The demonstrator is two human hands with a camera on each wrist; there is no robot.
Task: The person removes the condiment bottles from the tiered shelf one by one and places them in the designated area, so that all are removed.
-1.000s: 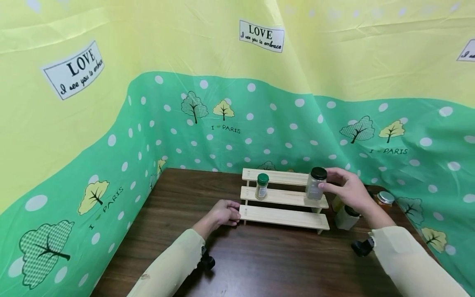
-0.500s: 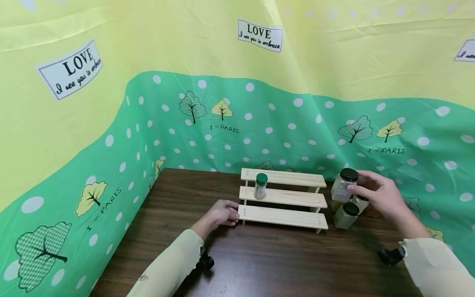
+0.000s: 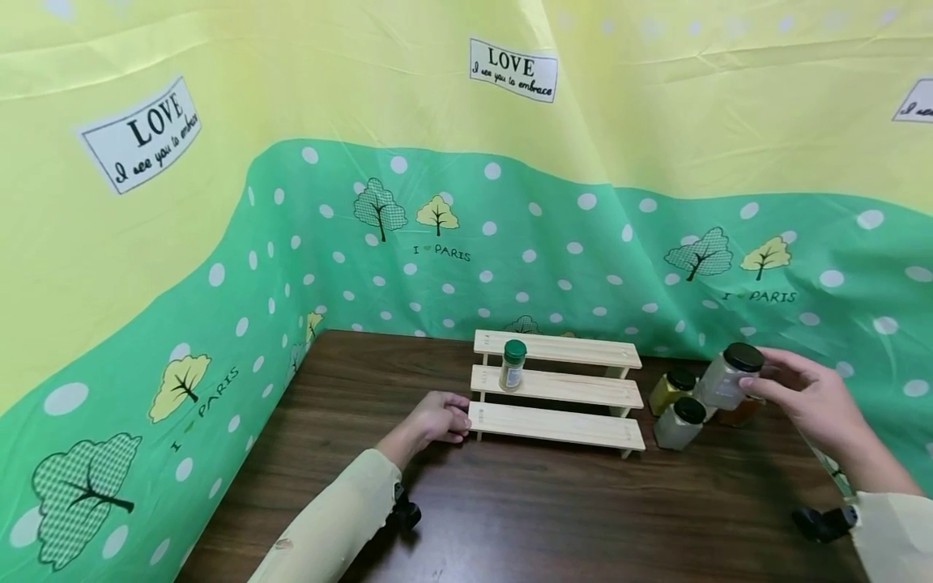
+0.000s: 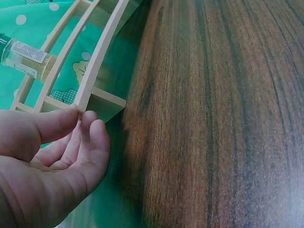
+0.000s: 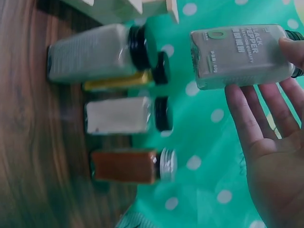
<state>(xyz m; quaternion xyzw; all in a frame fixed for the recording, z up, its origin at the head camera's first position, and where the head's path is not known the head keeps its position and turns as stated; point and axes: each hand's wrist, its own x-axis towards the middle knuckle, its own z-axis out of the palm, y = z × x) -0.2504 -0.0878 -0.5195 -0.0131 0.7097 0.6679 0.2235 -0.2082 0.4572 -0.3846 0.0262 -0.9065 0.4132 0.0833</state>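
In the head view my left hand (image 3: 437, 417) pinches the left end of the lowest step of a three-tier wooden rack (image 3: 557, 425). The left wrist view shows thumb and fingertips on that step's corner. My right hand (image 3: 816, 397) holds a clear black pepper jar (image 3: 722, 385) with a black lid, raised to the right of the rack. Its label faces the right wrist camera, thumb near the lid and fingers along the other side. A small green-capped spice jar (image 3: 513, 372) stands on the left of the middle step.
Right of the rack, several jars stand on the wooden table: a grey one (image 3: 678, 425), a yellow one (image 3: 669, 390), a pale one (image 5: 118, 115) and a reddish-brown one (image 5: 124, 166) with a silver lid. A polka-dot curtain (image 3: 408, 300) hangs behind.
My right hand has carried the black pepper jar off the middle step, rightward over the standing jars. My left hand has stayed on the rack.
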